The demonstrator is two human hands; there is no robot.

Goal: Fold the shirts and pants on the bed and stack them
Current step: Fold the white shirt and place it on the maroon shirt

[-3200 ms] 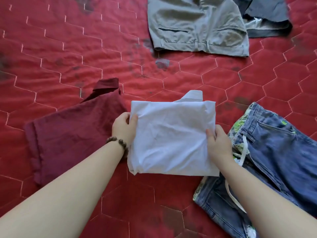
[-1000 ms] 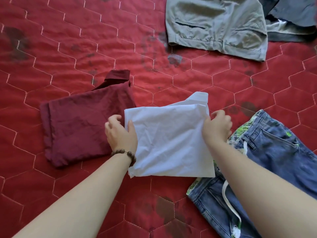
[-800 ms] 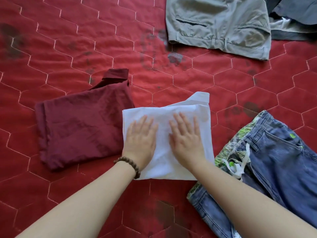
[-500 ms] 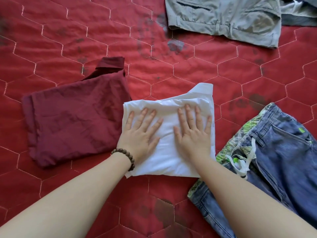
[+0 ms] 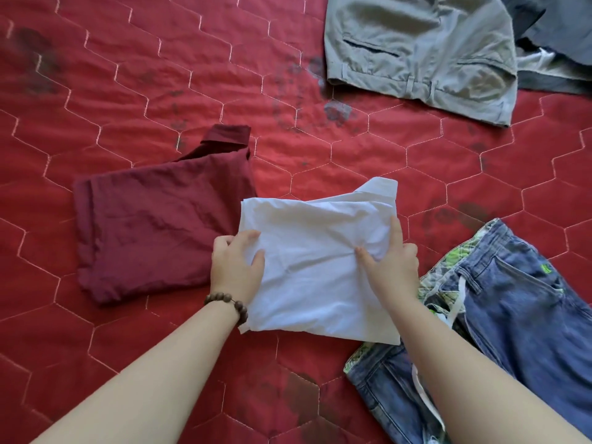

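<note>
On the red quilted bed [image 5: 160, 75], the folded white shirt [image 5: 314, 261] sits between both hands: left hand [image 5: 235, 267] grips its left edge, right hand [image 5: 392, 264] pinches its right side. Folded maroon shirt [image 5: 153, 232] lies just left of the left hand.

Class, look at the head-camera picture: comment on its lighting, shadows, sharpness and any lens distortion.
Head view: soft, even light with no hard shadows or glare; the white shirt is bright yet its creases still show. Focus holds from both hands to the grey pants. The wide lens bows the quilt stitching near the edges and stretches the forearms.
</note>
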